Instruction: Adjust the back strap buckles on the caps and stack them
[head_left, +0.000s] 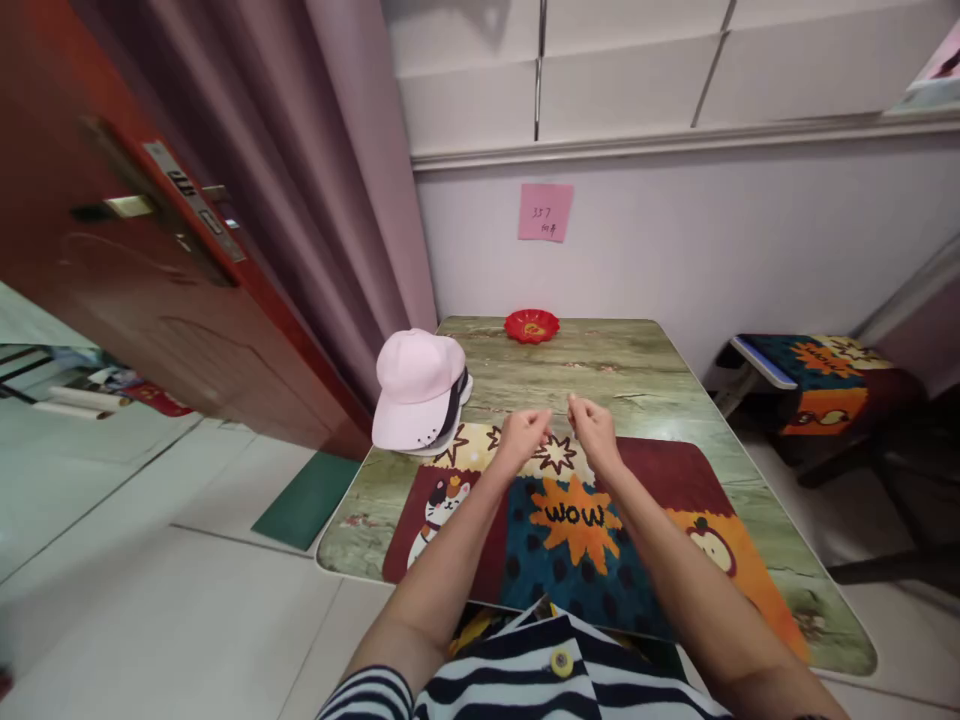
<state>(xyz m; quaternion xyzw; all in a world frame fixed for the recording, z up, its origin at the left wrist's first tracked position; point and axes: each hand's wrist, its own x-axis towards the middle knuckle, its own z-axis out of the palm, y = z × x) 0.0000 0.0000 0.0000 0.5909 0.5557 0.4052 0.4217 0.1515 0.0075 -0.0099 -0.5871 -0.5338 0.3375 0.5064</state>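
Note:
My left hand point(524, 438) and my right hand point(592, 428) are held in front of me over the far edge of a colourful mat point(555, 590). Both are curled into loose fists with the thumbs toward each other and a small gap between them. No object shows in either one. The mat carries a "WOW" burst, a cartoon cat and a fruit drawing. To the left of my left hand, a pale pink cap point(416, 385) lies over darker and white caps, partly on the mat's corner.
The mat lies on a wood-patterned table point(630, 370) against a wall. A red scalloped dish point(532, 326) sits at its back edge. A pink note point(545, 212) is on the wall. A curtain point(360, 150) and an open door point(187, 270) stand left; another mat-covered surface point(832, 375) is right.

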